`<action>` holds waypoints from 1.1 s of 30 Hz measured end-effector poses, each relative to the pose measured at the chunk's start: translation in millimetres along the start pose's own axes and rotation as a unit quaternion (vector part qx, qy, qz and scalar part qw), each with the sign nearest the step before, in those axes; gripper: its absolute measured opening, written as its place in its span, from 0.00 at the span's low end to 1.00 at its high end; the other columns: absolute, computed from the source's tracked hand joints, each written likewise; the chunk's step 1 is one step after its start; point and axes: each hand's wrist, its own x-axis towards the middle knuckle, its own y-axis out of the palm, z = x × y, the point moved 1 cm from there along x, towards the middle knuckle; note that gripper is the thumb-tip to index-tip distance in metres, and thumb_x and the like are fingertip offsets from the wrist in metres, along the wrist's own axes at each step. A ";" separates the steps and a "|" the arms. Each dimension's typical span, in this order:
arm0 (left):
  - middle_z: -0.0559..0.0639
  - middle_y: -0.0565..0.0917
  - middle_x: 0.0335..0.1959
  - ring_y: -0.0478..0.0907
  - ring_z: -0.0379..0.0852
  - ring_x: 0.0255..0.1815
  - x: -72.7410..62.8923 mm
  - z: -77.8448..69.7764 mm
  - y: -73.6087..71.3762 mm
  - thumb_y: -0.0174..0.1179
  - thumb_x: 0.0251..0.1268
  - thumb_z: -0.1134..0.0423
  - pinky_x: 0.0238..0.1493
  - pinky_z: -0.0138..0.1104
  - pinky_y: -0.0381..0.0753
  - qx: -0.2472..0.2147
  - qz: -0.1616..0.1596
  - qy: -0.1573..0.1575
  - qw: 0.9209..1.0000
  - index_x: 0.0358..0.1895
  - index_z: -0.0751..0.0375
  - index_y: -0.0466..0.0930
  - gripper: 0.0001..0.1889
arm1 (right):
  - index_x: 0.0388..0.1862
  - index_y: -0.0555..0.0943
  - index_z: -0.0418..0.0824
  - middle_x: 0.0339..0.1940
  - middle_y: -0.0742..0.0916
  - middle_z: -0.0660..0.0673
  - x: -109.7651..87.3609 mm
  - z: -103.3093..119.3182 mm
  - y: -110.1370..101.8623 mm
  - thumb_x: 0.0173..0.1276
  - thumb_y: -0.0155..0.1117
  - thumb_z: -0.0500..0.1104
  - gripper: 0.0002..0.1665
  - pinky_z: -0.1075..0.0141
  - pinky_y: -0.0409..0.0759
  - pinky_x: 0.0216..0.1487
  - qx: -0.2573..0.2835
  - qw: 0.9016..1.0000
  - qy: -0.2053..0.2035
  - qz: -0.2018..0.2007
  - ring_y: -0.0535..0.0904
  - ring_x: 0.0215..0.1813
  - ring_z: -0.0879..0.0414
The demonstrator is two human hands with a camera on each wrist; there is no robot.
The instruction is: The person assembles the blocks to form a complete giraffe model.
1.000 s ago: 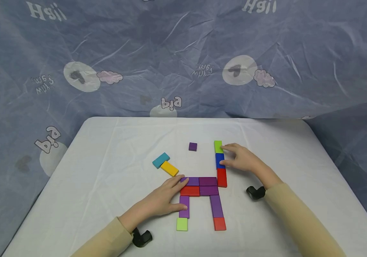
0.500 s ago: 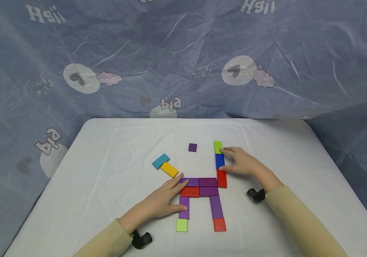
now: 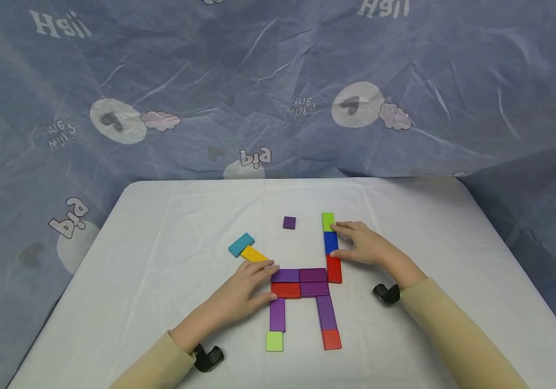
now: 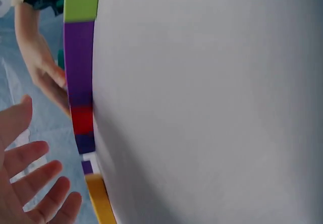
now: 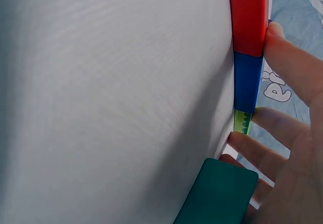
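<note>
Fourteen blocks (image 3: 285,290) are counted in the head view, laid flat on a white table (image 3: 180,243): six purple, three red, two lime, one blue, one teal and one yellow. At the centre, four oblongs (image 3: 314,289) are set in two rows of two, their long axes running left to right. Below them, two purple strips (image 3: 326,313) are directed towards the person, the right one slanted outward at its near end; the left is ended by one lime square (image 3: 274,341), the right by one red square (image 3: 332,339). At the right, a column (image 3: 330,243) of three, red, blue and lime, is pointed away from the person, its far end inclined slightly left. The teal block (image 3: 241,245) is aligned from near left to far right, the yellow block (image 3: 253,254) from far left to near right; one small purple square (image 3: 289,222) is placed well apart. Nothing is seen gripped by the left hand (image 3: 239,292), held at the rows' left end. The column's right side is touched by the right hand (image 3: 365,243). In the left wrist view, the left fingers are seen extended and spread. In the right wrist view, one green block (image 5: 217,191) is shown before the right fingers; whether it is grasped cannot be told.
</note>
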 end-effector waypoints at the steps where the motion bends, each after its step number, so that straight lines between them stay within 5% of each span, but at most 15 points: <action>1: 0.51 0.71 0.71 0.66 0.52 0.69 2.0 1.9 -2.4 0.63 0.67 0.51 0.67 0.46 0.73 0.006 -0.016 -0.005 1.000 0.70 0.54 0.71 0.30 | 0.75 0.66 0.41 0.74 0.69 0.34 -0.1 -0.2 0.0 0.64 0.65 0.63 0.47 0.37 0.64 0.70 -0.001 1.000 0.001 0.001 0.61 0.74 0.35; 8: 0.57 0.78 0.59 0.72 0.57 0.60 21.5 16.4 -13.7 0.68 0.63 0.56 0.61 0.47 0.77 0.037 -0.115 -0.091 0.989 0.60 0.61 0.79 0.24 | 0.76 0.65 0.42 0.75 0.69 0.34 0.0 -0.4 -0.9 0.63 0.64 0.65 0.48 0.36 0.64 0.70 -0.005 1.000 0.009 0.006 0.61 0.74 0.35; 14: 0.63 0.76 0.55 0.70 0.57 0.54 35.3 17.4 -7.7 0.69 0.60 0.53 0.50 0.40 0.81 0.045 -0.094 -0.158 0.982 0.61 0.65 0.77 0.29 | 0.76 0.65 0.43 0.75 0.69 0.35 0.6 -0.9 -1.1 0.63 0.65 0.65 0.49 0.36 0.64 0.70 -0.007 1.000 0.008 0.008 0.61 0.74 0.35; 21: 0.66 0.71 0.42 0.67 0.56 0.42 43.4 8.0 -2.7 0.73 0.55 0.52 0.33 0.35 0.77 0.112 -0.094 -0.174 0.974 0.49 0.73 0.75 0.29 | 0.76 0.64 0.43 0.75 0.68 0.35 0.1 -2.5 -1.2 0.63 0.64 0.65 0.49 0.36 0.64 0.70 -0.008 1.000 0.008 0.009 0.60 0.75 0.35; 26: 0.65 0.73 0.37 0.69 0.55 0.38 48.3 3.5 -3.3 0.73 0.55 0.51 0.31 0.37 0.79 0.139 -0.086 -0.180 0.970 0.46 0.73 0.73 0.29 | 0.76 0.64 0.43 0.75 0.68 0.35 -1.4 -2.2 -3.5 0.63 0.66 0.63 0.48 0.37 0.64 0.70 -0.004 1.000 0.012 0.007 0.61 0.74 0.35; 33: 0.64 0.81 0.44 0.77 0.56 0.40 57.8 -1.1 -16.9 0.73 0.55 0.51 0.38 0.45 0.84 0.103 -0.071 -0.208 0.970 0.58 0.71 0.72 0.34 | 0.76 0.64 0.42 0.75 0.68 0.35 -2.5 1.5 -2.6 0.64 0.65 0.63 0.48 0.38 0.64 0.70 0.000 1.000 0.006 0.014 0.60 0.75 0.35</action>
